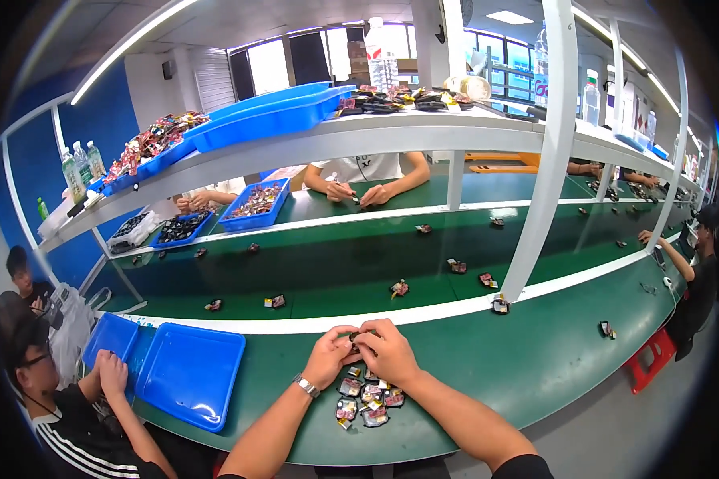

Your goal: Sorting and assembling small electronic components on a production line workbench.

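Observation:
Close together above the green bench, my left hand (329, 361) and my right hand (387, 351) are both closed on one small black piece (354, 338). Fingers cover most of it, so its exact kind does not show. A watch with a metal band sits on my left wrist. Just below the hands lies a small heap of palm-sized electronic assemblies (372, 394), with black rims, pale middles and red and yellow bits. Similar assemblies lie apart on the bench, one at its far white edge (500, 304) and another to the right (607, 330).
A conveyor belt (335, 279) carrying scattered assemblies runs beyond the bench. Blue trays (190, 375) are at left, beside a seated co-worker (64, 407). A shelf on white posts (542, 160) holds blue bins and bottles. Across the belt, another person's hands (359, 194) work.

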{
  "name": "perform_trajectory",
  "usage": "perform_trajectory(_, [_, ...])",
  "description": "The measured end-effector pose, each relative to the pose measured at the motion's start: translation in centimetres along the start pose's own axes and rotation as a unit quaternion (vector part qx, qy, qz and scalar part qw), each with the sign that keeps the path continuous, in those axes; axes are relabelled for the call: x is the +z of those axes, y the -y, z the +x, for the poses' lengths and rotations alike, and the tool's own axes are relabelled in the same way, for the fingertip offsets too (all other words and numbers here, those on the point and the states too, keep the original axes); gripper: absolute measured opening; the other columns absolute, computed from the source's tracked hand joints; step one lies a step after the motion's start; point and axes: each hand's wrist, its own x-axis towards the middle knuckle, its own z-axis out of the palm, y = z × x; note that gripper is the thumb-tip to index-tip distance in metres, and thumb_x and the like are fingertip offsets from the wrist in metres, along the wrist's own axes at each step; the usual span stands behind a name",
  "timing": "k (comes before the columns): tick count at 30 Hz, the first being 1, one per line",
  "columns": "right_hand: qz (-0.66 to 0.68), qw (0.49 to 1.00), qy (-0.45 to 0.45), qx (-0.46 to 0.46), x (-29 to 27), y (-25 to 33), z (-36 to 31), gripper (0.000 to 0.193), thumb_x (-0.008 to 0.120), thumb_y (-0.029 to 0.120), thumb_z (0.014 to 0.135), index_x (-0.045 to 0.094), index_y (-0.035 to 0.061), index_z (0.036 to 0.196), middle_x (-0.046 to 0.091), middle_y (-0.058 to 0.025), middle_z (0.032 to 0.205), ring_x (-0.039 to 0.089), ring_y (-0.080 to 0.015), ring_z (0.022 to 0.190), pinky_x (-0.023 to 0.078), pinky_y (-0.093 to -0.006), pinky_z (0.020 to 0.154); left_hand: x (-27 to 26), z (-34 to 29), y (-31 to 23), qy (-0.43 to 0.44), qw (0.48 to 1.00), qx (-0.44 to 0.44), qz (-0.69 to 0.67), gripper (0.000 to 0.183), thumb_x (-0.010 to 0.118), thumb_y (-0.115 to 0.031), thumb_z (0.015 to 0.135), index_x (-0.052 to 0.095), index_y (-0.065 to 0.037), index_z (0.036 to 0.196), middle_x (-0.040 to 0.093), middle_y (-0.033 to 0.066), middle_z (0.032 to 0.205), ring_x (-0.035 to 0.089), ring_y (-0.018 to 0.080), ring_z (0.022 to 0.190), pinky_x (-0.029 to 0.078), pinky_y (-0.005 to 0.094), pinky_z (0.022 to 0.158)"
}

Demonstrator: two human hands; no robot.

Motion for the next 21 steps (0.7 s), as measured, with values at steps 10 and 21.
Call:
perform_trajectory(10, [-0.060, 0.998, 0.009, -0.016, 0.32, 0.19, -0.12, 0.018, 0.071, 0.002, 0.072, 0.065, 0.0045, 0.089, 0.059, -0.0079, 0.097, 0.060, -0.0253, 0.087, 0.053, -0.0343, 0.072, -0.26, -0.07, 0.06, -0.006, 1.000, -0.015, 0.014, 0.030, 0.041, 0.001, 0.097, 0.044, 0.001, 0.127, 0.060, 0.0138, 0.114, 0.061, 0.0211, 0.108, 0.052, 0.0372, 0.097])
perform_trajectory(21, [-0.120, 0.992, 0.000, -0.031, 0.75, 0.27, -0.41, 0.017, 0.070, 0.007, 0.076, 0.066, 0.0054, 0.092, 0.060, -0.0060, 0.095, 0.060, -0.0241, 0.086, 0.054, -0.0332, 0.069, 0.15, -0.17, -0.21, -0.013, 1.000, -0.014, 0.022, 0.028, 0.042, -0.002, 0.098, 0.044, 0.001, 0.126, 0.061, 0.0132, 0.113, 0.062, 0.0215, 0.107, 0.052, 0.0365, 0.097])
